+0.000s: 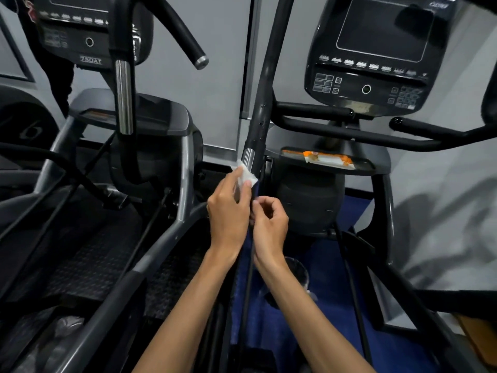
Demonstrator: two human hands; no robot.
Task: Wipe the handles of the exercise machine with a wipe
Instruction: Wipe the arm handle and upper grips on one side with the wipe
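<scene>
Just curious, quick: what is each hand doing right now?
Left hand: holds the white wipe against the handle pole.
Right hand: fingers curled by the pole; a grip cannot be told.

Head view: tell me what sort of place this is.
Probably a gym: two exercise machines side by side, each with a console, long black handles, and a left hand holding a wipe to one.

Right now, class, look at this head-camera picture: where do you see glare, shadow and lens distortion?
Head view: glare shines on the chrome sleeve of the left machine's handle and faintly on the right console's screen; soft dark shadows fall on the pale wall at right; the wide lens bows the frame bars near the edges; the hands, left gripping the wipe, look fairly sharp.
</scene>
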